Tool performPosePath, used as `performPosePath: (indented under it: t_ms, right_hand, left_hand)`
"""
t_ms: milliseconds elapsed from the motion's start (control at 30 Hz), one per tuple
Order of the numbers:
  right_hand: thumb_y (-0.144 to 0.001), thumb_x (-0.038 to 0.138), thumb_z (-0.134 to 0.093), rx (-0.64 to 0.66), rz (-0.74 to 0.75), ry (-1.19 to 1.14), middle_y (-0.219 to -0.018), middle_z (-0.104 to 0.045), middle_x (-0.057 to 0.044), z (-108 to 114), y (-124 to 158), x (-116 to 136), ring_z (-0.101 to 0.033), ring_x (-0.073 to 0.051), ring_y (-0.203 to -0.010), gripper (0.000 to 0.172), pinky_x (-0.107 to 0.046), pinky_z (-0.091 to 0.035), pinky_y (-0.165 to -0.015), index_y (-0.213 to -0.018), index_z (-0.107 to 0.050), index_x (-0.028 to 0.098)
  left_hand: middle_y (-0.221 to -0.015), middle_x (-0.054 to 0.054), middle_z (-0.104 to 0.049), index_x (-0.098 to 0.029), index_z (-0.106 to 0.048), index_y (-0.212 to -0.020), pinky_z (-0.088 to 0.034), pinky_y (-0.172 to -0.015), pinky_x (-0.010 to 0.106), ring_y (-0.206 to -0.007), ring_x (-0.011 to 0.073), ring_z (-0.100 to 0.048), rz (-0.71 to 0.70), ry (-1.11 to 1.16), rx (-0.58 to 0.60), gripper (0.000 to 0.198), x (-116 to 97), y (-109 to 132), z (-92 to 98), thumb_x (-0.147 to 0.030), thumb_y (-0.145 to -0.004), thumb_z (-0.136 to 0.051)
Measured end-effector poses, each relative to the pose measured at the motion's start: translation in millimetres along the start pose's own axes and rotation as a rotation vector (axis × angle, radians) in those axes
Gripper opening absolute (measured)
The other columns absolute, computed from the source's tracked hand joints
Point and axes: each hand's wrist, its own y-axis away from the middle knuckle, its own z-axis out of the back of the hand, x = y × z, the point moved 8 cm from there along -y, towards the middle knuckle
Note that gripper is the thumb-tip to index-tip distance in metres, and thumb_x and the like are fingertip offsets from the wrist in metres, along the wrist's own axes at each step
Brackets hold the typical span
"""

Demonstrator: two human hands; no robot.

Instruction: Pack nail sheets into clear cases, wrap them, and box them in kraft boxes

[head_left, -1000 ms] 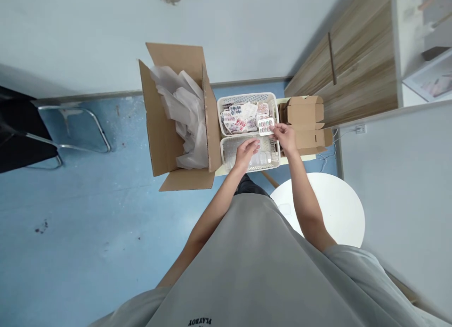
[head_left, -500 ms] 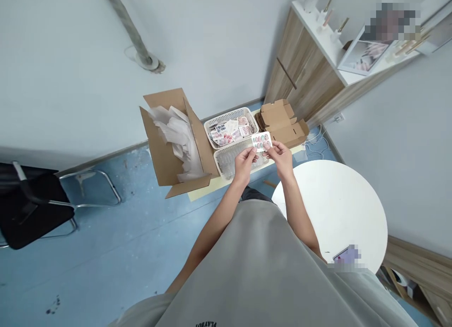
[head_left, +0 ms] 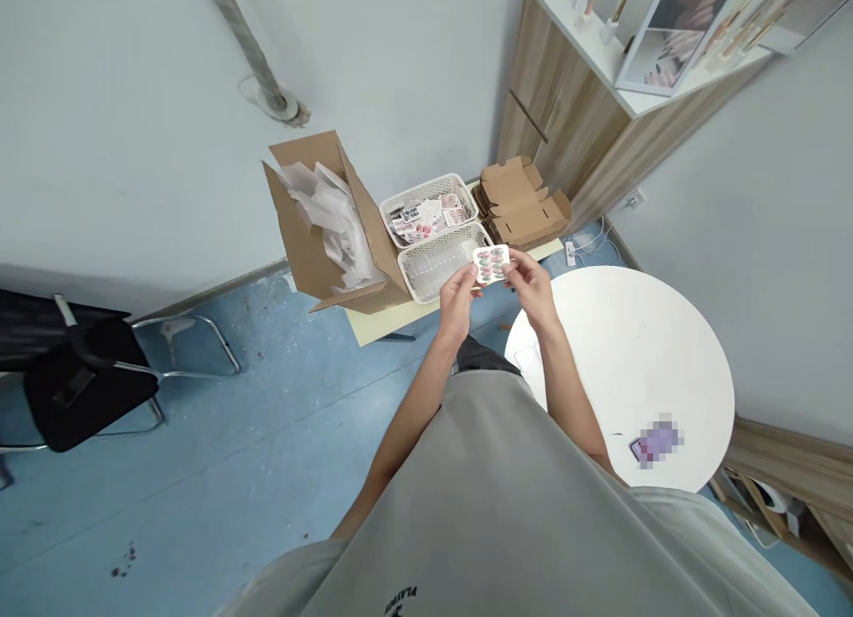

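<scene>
Between my hands is a small white card (head_left: 491, 264) with rows of pink and green nail-like pieces. My left hand (head_left: 458, 299) pinches its left edge, and my right hand (head_left: 531, 288) grips its right edge. Just beyond my hands sits a white basket (head_left: 408, 273) with clear plastic pieces inside, partly covered by my left hand and the card. Behind it, a second white basket (head_left: 386, 210) holds many similar cards, some red, some dark blue.
An open cardboard box (head_left: 297, 244) with white wrapping stands left of the baskets; flattened brown cartons (head_left: 523, 210) lie to their right. A round white table (head_left: 640, 350) bears a phone (head_left: 657, 443). A black chair (head_left: 93, 381) stands far left, a wooden cabinet (head_left: 573, 101) upper right.
The card is now tilted more upright and faces the camera, with more of its pieces visible. The view has shifted, so the baskets and box appear higher and more of the round table shows.
</scene>
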Motion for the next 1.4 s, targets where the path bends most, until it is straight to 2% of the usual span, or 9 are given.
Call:
performPosePath:
  t_ms: [100,267,467,633,800,900,1067,1200,1400]
  right_hand:
    - [-0.084,0.073,-0.085,0.105,0.027,0.026,-0.091,-0.079,-0.002,4,4,12,-0.071,-0.021,-0.082,0.058,-0.036,-0.064,-0.074,-0.119,-0.08,0.027]
    - [-0.088,0.069,-0.086,0.067,0.108,-0.028,-0.094,-0.079,-0.002,5,12,47,-0.072,-0.019,-0.082,0.058,-0.035,-0.066,-0.077,-0.129,-0.075,0.028]
    - [-0.09,0.064,-0.087,0.119,0.159,-0.042,-0.097,-0.079,-0.001,-6,35,75,-0.074,-0.018,-0.084,0.062,-0.035,-0.067,-0.084,-0.14,-0.068,0.031]
    - [-0.095,0.063,-0.083,0.058,0.167,-0.033,-0.102,-0.079,-0.002,-4,49,79,-0.076,-0.019,-0.092,0.06,-0.035,-0.067,-0.088,-0.143,-0.066,0.031]
    - [-0.105,0.059,-0.07,-0.129,0.288,0.141,-0.128,-0.074,-0.007,1,77,104,-0.073,-0.024,-0.123,0.037,-0.04,-0.067,-0.1,-0.132,-0.072,0.034]
    - [-0.109,0.058,-0.064,-0.168,0.328,0.225,-0.131,-0.073,-0.008,-4,94,118,-0.07,-0.026,-0.131,0.031,-0.046,-0.066,-0.109,-0.124,-0.077,0.034]
    - [-0.099,0.061,-0.078,-0.096,0.351,0.242,-0.13,-0.076,-0.007,-21,99,119,-0.072,-0.027,-0.127,0.037,-0.046,-0.066,-0.111,-0.125,-0.079,0.034]
    - [-0.098,0.059,-0.079,-0.121,0.353,0.206,-0.129,-0.077,-0.006,-19,96,113,-0.074,-0.026,-0.122,0.038,-0.045,-0.067,-0.108,-0.125,-0.08,0.033]
    - [-0.104,0.059,-0.07,-0.188,0.258,0.126,-0.112,-0.081,-0.007,-3,87,99,-0.078,-0.023,-0.108,0.035,-0.041,-0.068,-0.101,-0.112,-0.082,0.027]
  left_hand:
    - [-0.093,0.003,-0.078,-0.02,-0.082,-0.096,-0.048,-0.067,0.023,-0.077,0.0114,-0.064,-0.058,-0.035,0.036,0.036,-6,13,-3.8,-0.052,-0.083,-0.094]
    - [-0.089,0.002,-0.076,-0.02,-0.079,-0.094,-0.055,-0.075,0.024,-0.076,0.0107,-0.066,-0.12,0.098,-0.001,0.042,-22,36,-16.8,-0.052,-0.078,-0.1]
    - [-0.092,0.002,-0.076,-0.02,-0.076,-0.094,-0.06,-0.08,0.026,-0.081,0.0114,-0.071,-0.199,0.179,-0.082,0.038,-48,62,-28.0,-0.046,-0.08,-0.1]
    - [-0.092,0.002,-0.077,-0.021,-0.077,-0.094,-0.063,-0.083,0.027,-0.081,0.0119,-0.073,-0.228,0.158,-0.117,0.041,-51,76,-32.5,-0.051,-0.079,-0.1]
    - [-0.095,0.002,-0.08,-0.022,-0.08,-0.095,-0.066,-0.09,0.031,-0.086,0.0143,-0.076,-0.279,0.098,-0.119,0.047,-47,81,-35.5,-0.061,-0.077,-0.098]
    - [-0.102,0.003,-0.083,-0.024,-0.083,-0.099,-0.067,-0.099,0.037,-0.097,0.0185,-0.079,-0.324,0.039,-0.135,0.047,-45,82,-35.0,-0.065,-0.079,-0.096]
    - [-0.121,0.008,-0.083,-0.026,-0.088,-0.104,-0.064,-0.109,0.044,-0.117,0.0263,-0.078,-0.509,-0.107,-0.16,0.035,-53,92,-37.0,-0.056,-0.086,-0.093]
    - [-0.121,0.007,-0.082,-0.029,-0.088,-0.105,-0.059,-0.119,0.052,-0.124,0.029,-0.076,-0.64,-0.283,-0.18,0.026,-64,102,-38.0,-0.053,-0.094,-0.086]
    - [-0.15,0.011,-0.071,-0.029,-0.078,-0.133,-0.058,-0.118,0.047,-0.146,0.0318,-0.064,-0.634,-0.282,-0.184,0.055,-65,97,-26.8,-0.063,-0.091,-0.087]
